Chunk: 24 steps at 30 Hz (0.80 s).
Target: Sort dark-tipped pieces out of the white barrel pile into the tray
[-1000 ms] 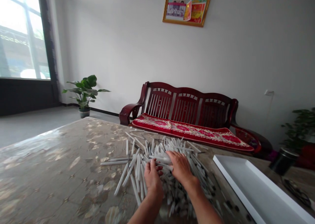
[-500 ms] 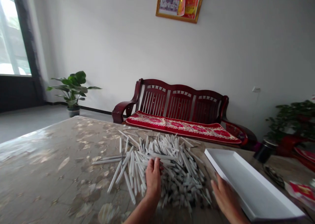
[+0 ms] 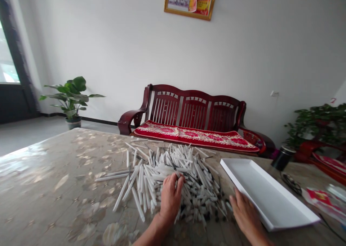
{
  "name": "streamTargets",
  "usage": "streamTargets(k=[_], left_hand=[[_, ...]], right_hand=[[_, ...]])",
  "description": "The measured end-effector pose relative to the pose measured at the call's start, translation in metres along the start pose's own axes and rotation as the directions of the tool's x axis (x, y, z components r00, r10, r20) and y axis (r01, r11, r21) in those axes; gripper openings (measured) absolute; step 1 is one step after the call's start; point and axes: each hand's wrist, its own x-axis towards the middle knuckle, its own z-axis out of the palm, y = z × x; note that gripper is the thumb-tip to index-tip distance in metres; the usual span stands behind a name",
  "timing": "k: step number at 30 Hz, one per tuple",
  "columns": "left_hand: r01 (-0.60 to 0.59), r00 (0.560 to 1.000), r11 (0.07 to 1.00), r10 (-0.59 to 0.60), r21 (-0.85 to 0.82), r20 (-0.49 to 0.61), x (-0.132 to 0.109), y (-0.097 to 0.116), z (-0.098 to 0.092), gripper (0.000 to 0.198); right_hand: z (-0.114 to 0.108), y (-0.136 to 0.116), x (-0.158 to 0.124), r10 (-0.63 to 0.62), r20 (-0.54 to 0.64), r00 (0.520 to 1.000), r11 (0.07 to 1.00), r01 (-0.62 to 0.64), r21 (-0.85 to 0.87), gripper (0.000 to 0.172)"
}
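Across the floral tabletop [image 3: 78, 177], white pen-like tubes [image 3: 156, 174] are lying heaped; left hand [image 3: 171, 192]'s resting curled over them, can't tell if it's pinching any. Right hand [image 3: 245, 209]'s hanging loosely spread beside the white tray [image 3: 267, 193]. Probably light, stiff, slick; I'd be grabbing mid-length.

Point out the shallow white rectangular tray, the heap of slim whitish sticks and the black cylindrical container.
Shallow white rectangular tray [image 3: 266, 192]: head view, bare inner floor.
Heap of slim whitish sticks [image 3: 186, 161]: head view, upper middle.
Black cylindrical container [image 3: 282, 160]: head view, side wall.
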Motion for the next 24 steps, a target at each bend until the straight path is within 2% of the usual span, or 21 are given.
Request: streamTargets(k=[3,6,8,12,15,19,22,24], left_hand=[[-0.002,0.999,1.000,0.001,0.021,0.049,0.005,0.003,-0.002,0.015],[0.013,0.999,0.998,-0.016,0.053,0.045,0.010,0.002,-0.004,0.015],[-0.003,1.000,0.992,-0.001,0.123,0.031,0.012,-0.001,-0.005,0.018],[-0.059,0.998,0.960,0.054,0.275,0.026,0.012,-0.008,-0.007,0.023],[-0.106,0.994,0.893,0.082,0.437,0.074,0.012,-0.012,-0.008,0.031],[-0.135,0.990,0.752,0.084,0.645,0.110,0.017,-0.017,-0.012,0.037],[-0.144,0.990,0.654,0.095,0.743,0.107,0.025,-0.019,-0.020,0.036],[-0.131,0.991,0.623,0.093,0.771,0.093,0.031,-0.019,-0.027,0.037]], right_hand=[[0.013,0.001,0.006,0.101,0.042,0.994,0.994,-0.102,0.029,0.064],[0.021,-0.028,0.021,0.178,0.132,0.975,0.977,-0.191,0.093,0.073],[0.024,-0.054,0.026,0.172,0.179,0.969,0.973,-0.196,0.125,0.074],[0.032,-0.096,0.021,0.099,0.167,0.981,0.973,-0.130,0.189,0.070],[0.038,-0.114,0.013,0.113,0.131,0.985,0.970,-0.138,0.201,0.071],[0.044,-0.132,0.008,0.153,0.123,0.980,0.957,-0.178,0.228,0.074],[0.049,-0.150,0.006,0.145,0.087,0.986,0.951,-0.164,0.262,0.074],[0.052,-0.164,0.004,0.135,0.065,0.989,0.946,-0.148,0.287,0.074]])
